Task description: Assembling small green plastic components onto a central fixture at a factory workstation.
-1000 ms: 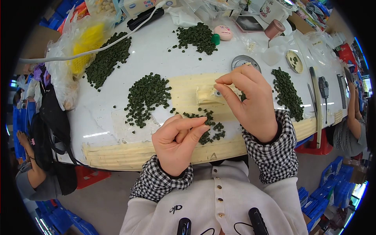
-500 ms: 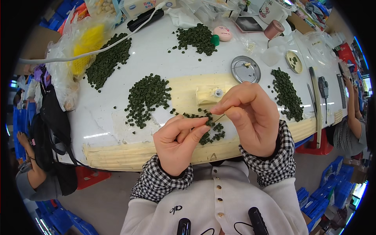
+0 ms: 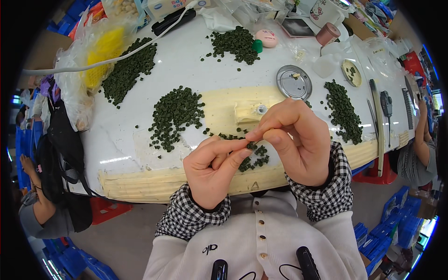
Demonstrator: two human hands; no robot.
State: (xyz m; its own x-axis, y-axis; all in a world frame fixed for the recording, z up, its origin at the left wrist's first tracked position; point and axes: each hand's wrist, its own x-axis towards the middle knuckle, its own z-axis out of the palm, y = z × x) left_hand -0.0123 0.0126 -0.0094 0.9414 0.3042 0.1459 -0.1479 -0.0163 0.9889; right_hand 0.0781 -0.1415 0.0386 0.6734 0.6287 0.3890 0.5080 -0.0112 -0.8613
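Note:
My left hand (image 3: pixel 210 165) is closed in a pinch, thumb and index finger close together at a small dark green piece (image 3: pixel 252 146). Right up against those fingertips, my right hand (image 3: pixel 301 144) pinches too. A thin needle-like rod showed between its fingers a moment ago; now the fingers mostly hide it. Under and behind the hands lies a loose scatter of dark green pieces (image 3: pixel 261 160). Just beyond my right fingertips sits a cream taped block (image 3: pixel 245 112) with a small whitish metal-like fitting (image 3: pixel 261 109) on it.
More heaps of green pieces lie on the white table (image 3: pixel 121 135): a middle-left pile (image 3: pixel 177 114), a far-left pile (image 3: pixel 128 74), a back pile (image 3: pixel 233 45) and a right pile (image 3: pixel 343 112). A round metal lid (image 3: pixel 294 83), a thread spool (image 3: pixel 327 34) and a white cable (image 3: pixel 116 59) are about.
My right fingertips have moved slightly left, meeting the left fingertips. The thin rod that showed between the hands is now mostly out of sight. The left hand has barely moved.

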